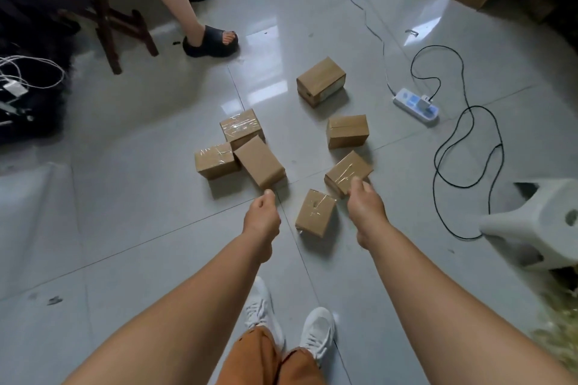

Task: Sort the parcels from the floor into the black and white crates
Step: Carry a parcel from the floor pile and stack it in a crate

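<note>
The small brown taped cardboard box [347, 172] looks light and stiff (tape maybe slippery); grab its sides. The right hand [364, 201] seems to touch it, the left hand [262, 218] is curled, holding nothing.

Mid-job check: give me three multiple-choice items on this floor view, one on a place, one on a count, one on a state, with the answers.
1. Where does the power strip lie?
A. right of the boxes
B. among the boxes
C. under the stool

2. How many cardboard boxes are on the floor?
A. four
B. seven
C. ten

3. What is the left hand holding?
A. a box
B. a cable
C. nothing

Answers:
1 A, it lies on the tiles right of the far box.
2 B, three touch in a cluster around one box and four lie apart.
3 C, its fingers are curled on nothing, while the right hand reaches a taped box.
</note>
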`<action>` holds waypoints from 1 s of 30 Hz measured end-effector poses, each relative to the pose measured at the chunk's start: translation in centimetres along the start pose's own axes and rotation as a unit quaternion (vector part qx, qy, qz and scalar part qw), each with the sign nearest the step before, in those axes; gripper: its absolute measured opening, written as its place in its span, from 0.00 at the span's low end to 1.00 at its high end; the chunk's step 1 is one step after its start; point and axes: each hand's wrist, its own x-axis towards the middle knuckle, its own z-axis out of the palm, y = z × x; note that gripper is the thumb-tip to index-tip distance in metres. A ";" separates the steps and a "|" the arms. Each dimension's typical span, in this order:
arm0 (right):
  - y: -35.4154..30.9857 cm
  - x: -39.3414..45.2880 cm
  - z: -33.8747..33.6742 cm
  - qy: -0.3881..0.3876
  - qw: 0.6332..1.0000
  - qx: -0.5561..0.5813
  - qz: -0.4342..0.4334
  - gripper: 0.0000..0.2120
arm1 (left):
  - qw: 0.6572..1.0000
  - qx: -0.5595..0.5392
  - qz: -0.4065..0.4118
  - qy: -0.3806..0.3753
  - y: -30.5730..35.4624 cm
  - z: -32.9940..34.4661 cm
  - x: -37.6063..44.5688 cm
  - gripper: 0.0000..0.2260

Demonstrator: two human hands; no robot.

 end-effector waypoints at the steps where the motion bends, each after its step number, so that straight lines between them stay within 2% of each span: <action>1: 0.4 1.7 0.6 0.001 1.000 -0.012 -0.001 0.15 | 1.000 0.000 -0.005 -0.001 -0.3 0.6 1.9 0.13; 4: 2.0 7.1 2.8 0.001 0.999 -0.036 -0.003 0.13 | 1.000 0.002 -0.023 -0.003 -1.5 2.4 7.6 0.15; 9: 6.1 15.2 7.0 -0.024 0.997 -0.075 0.011 0.19 | 0.997 0.024 -0.069 0.008 -5.5 4.7 16.5 0.15; 17: 12.9 26.0 11.7 -0.067 0.988 -0.140 0.015 0.20 | 0.989 0.032 -0.141 0.005 -13.3 7.8 27.5 0.12; 19: 14.3 28.5 12.7 -0.065 0.982 -0.175 0.005 0.21 | 0.988 0.026 -0.155 -0.002 -14.6 8.7 29.5 0.14; 22: 15.9 31.4 13.9 -0.074 0.971 -0.229 -0.016 0.22 | 0.983 -0.001 -0.181 -0.014 -15.9 10.2 31.9 0.19; 27: 18.0 33.1 14.6 -0.075 0.940 -0.333 -0.030 0.23 | 0.972 -0.109 -0.203 -0.034 -16.8 11.5 33.7 0.19; 30: 17.9 32.2 14.0 -0.072 0.956 -0.284 -0.014 0.24 | 0.972 -0.137 -0.193 -0.014 -16.4 10.8 33.2 0.17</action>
